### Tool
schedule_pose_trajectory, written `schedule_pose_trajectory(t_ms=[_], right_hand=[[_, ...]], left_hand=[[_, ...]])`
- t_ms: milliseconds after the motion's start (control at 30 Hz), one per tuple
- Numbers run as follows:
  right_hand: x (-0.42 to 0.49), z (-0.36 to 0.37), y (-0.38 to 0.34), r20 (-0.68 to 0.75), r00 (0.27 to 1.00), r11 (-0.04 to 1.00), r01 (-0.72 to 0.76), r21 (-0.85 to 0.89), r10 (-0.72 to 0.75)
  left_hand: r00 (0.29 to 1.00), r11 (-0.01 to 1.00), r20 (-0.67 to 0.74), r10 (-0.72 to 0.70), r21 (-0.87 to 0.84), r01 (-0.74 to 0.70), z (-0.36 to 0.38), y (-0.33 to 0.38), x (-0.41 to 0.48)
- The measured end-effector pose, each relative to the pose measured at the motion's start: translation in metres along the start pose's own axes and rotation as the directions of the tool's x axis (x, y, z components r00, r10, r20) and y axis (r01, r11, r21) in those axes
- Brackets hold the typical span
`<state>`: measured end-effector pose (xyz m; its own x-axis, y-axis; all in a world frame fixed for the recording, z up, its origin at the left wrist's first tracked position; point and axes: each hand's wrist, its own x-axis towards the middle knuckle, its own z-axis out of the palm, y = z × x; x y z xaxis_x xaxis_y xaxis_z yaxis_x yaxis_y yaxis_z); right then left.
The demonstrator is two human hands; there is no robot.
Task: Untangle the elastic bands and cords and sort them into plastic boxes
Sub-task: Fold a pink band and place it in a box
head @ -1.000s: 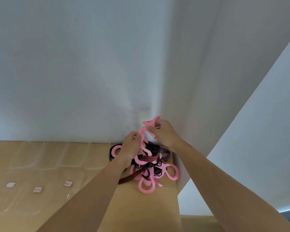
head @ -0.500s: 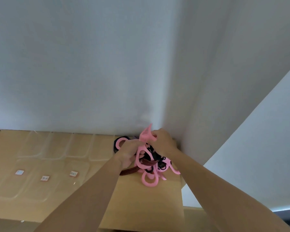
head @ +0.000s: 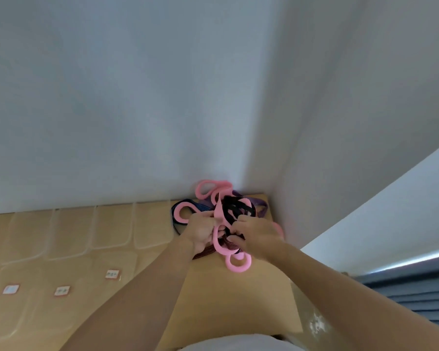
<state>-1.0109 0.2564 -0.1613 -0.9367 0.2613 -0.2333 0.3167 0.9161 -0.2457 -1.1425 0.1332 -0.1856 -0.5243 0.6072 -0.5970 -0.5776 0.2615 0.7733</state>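
Note:
A tangle of bands (head: 228,211) lies in the far right corner of the tan table (head: 213,295): wide pink elastic loops (head: 211,190), black bands, a purple band (head: 260,206) and a dark striped band (head: 204,253). My left hand (head: 200,231) grips a pink band at the tangle's left side. My right hand (head: 257,235) pinches dark and pink strands on its right side. A pink loop (head: 238,263) hangs toward me below both hands. Several clear plastic boxes (head: 114,226) stand in a row along the wall to the left.
More clear boxes with small white labels (head: 112,274) sit nearer on the left (head: 61,291). White walls meet right behind the tangle. The table's right edge drops off to a white surface and a blue-grey floor (head: 416,292).
Both hands came down from lifting a pink loop and now work lower in the tangle. A pink loop now lies against the back wall. The view has tilted down.

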Motion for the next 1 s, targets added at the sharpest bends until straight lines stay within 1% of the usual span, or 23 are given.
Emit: schedule_pose_trajectory(t_ms=[33,67,100,133,167,200,267,333,400,467,533,567,633,700,767,800,833,867,900,967,1000], right_hand=[[-0.004,0.005,-0.002,-0.075,0.997,1.000,0.011,-0.022,-0.013],[-0.007,0.008,-0.003,-0.150,0.987,0.997,0.051,-0.060,-0.059],[-0.009,0.010,-0.005,-0.185,0.977,0.989,0.090,-0.114,-0.110],[-0.011,0.012,-0.006,-0.192,0.971,0.976,0.107,-0.189,-0.144],[-0.011,0.016,-0.007,-0.163,0.978,0.967,0.090,-0.237,-0.131],[-0.010,0.022,-0.007,-0.122,0.991,0.971,0.033,-0.237,-0.063],[-0.006,0.029,-0.007,-0.067,0.993,0.970,-0.113,-0.216,0.101],[-0.002,0.032,-0.007,-0.042,0.982,0.961,-0.191,-0.200,0.186],[0.001,0.030,-0.008,-0.006,0.974,0.968,-0.224,-0.108,0.225],[0.002,0.024,-0.005,0.051,0.964,0.959,-0.264,0.100,0.260],[-0.002,0.014,0.002,0.084,0.954,0.900,-0.299,0.318,0.288],[-0.004,0.009,0.007,0.099,0.950,0.863,-0.310,0.399,0.296],[-0.010,-0.003,0.017,0.127,0.946,0.812,-0.322,0.487,0.299],[-0.014,-0.014,0.024,0.145,0.947,0.797,-0.321,0.511,0.288],[-0.017,-0.024,0.031,0.148,0.953,0.771,-0.302,0.561,0.266],[-0.020,-0.029,0.033,0.159,0.958,0.733,-0.284,0.619,0.237],[-0.024,-0.034,0.035,0.180,0.962,0.664,-0.273,0.696,0.207],[-0.028,-0.037,0.037,0.208,0.960,0.571,-0.278,0.773,0.187],[-0.030,-0.040,0.040,0.234,0.955,0.503,-0.294,0.813,0.180],[-0.033,-0.046,0.045,0.264,0.947,0.473,-0.321,0.821,0.183],[-0.034,-0.047,0.047,0.277,0.945,0.440,-0.327,0.837,0.174]], left_hand=[[1.000,1.000,0.008,0.014,-0.006,-0.014,0.000,-0.002,0.003],[1.000,1.000,0.016,0.026,-0.008,-0.026,0.000,-0.004,0.006],[0.999,0.999,0.022,0.037,-0.004,-0.037,-0.001,-0.005,0.008],[0.999,0.999,0.028,0.046,0.001,-0.046,-0.002,-0.005,0.011],[0.998,0.999,0.036,0.054,0.005,-0.054,-0.003,-0.006,0.012],[0.997,0.998,0.044,0.060,0.012,-0.060,-0.004,-0.007,0.013],[0.997,0.997,0.038,0.064,0.030,-0.065,-0.005,-0.009,0.013],[0.997,0.997,0.015,0.069,0.046,-0.070,-0.004,-0.010,0.012],[0.997,0.996,-0.006,0.076,0.050,-0.076,-0.004,-0.010,0.012],[0.995,0.992,-0.020,0.094,0.081,-0.092,-0.004,-0.010,0.012],[0.993,0.986,-0.031,0.111,0.129,-0.106,-0.005,-0.010,0.013],[0.993,0.984,-0.040,0.113,0.142,-0.106,-0.006,-0.010,0.013],[0.993,0.984,-0.056,0.105,0.151,-0.096,-0.007,-0.010,0.015],[0.993,0.984,-0.061,0.097,0.154,-0.086,-0.007,-0.008,0.016],[0.990,0.979,-0.078,0.117,0.176,-0.102,-0.007,-0.004,0.019],[0.987,0.975,-0.093,0.134,0.192,-0.114,-0.008,-0.002,0.020],[0.983,0.970,-0.108,0.150,0.209,-0.125,-0.009,0.000,0.021],[0.980,0.966,-0.120,0.161,0.225,-0.131,-0.011,0.002,0.021],[0.978,0.963,-0.128,0.166,0.237,-0.132,-0.012,0.003,0.021],[0.976,0.956,-0.133,0.171,0.260,-0.132,-0.014,0.005,0.020],[0.975,0.952,-0.133,0.180,0.272,-0.139,-0.015,0.005,0.019]])
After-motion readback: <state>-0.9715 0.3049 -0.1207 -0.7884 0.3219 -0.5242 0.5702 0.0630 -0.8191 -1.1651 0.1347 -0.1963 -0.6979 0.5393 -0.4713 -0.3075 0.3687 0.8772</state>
